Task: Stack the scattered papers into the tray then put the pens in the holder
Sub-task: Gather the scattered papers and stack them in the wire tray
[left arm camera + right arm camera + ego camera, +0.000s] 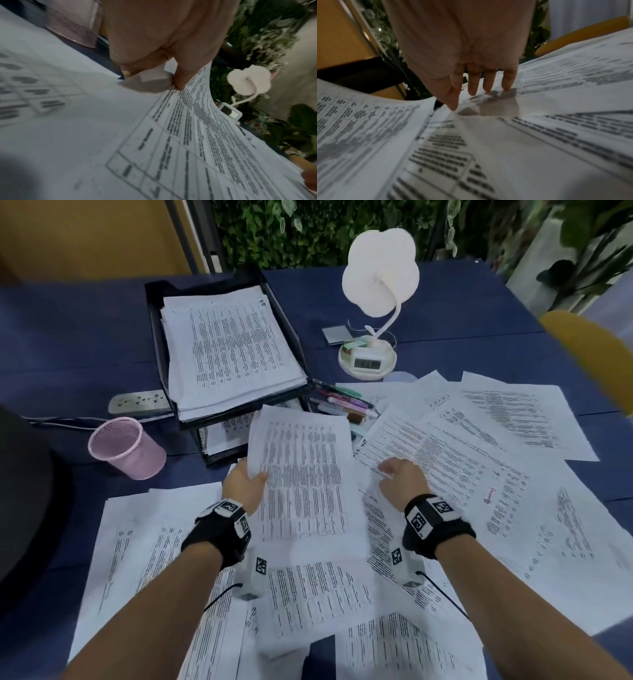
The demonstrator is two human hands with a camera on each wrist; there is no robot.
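Dim, even indoor light; blurred wrist views, wide-angle bending at edges.

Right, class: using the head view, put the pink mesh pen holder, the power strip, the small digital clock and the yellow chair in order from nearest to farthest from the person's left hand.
Measured from the left hand, which holds a sheet:
1. Pink mesh pen holder, just to its left.
2. Power strip, farther back on the left, beside the tray.
3. Small digital clock, back right, on the lamp's base.
4. Yellow chair, far right, beyond the table's edge.

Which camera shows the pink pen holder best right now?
The head view: the pink mesh holder stands whole and upright, left of the tray. The left wrist view catches only a blurred part beside the left hand. The right wrist view does not show it.
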